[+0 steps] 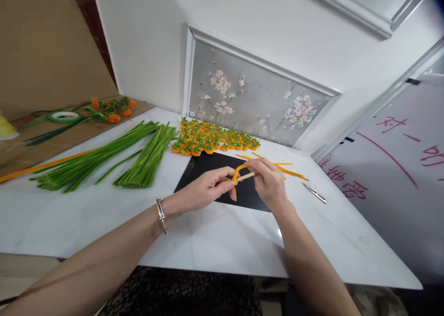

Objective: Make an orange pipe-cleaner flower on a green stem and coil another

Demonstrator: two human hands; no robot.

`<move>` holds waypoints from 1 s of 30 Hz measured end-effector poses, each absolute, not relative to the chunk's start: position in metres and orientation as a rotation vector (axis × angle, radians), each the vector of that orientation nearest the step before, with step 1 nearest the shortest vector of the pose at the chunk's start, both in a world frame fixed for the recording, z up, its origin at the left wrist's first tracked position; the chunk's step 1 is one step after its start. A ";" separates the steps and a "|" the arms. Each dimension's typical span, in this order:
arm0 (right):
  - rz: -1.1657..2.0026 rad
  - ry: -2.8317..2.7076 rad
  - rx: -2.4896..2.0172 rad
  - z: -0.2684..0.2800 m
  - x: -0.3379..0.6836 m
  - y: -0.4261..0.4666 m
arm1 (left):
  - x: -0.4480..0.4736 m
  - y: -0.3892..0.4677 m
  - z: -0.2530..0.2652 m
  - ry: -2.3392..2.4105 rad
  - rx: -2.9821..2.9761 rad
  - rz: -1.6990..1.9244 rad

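Note:
An orange pipe cleaner (237,170) curves up between my two hands, beside a pale, thin stick (245,177) that looks wooden. My left hand (217,185) pinches the pipe cleaner against the stick's near end with thumb and forefinger. The fingers of my right hand (270,182) close on the pipe cleaner's upper end, by the stick's far tip; whether they also grip the stick I cannot tell. Both hands are over a black mat (218,161) on the white table (222,237). Loose orange pipe cleaners (291,171) lie just beyond my right hand.
Two bundles of green pipe cleaners (145,161) lie at left. Rows of small orange pieces with green tops (208,138) stand by the wall. Scissors or nippers (314,193) lie at right. Green tape (64,117) and orange flowers (113,118) rest on brown board. A whiteboard (391,168) leans right.

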State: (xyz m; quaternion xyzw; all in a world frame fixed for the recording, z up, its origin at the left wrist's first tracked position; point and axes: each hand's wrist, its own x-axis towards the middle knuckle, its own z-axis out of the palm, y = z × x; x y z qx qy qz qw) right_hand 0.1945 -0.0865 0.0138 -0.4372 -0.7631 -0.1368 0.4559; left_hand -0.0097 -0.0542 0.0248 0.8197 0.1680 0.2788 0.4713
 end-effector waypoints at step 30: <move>-0.272 -1.883 -1.164 0.010 0.197 -0.083 | -0.010 -0.054 0.020 0.654 2.137 0.841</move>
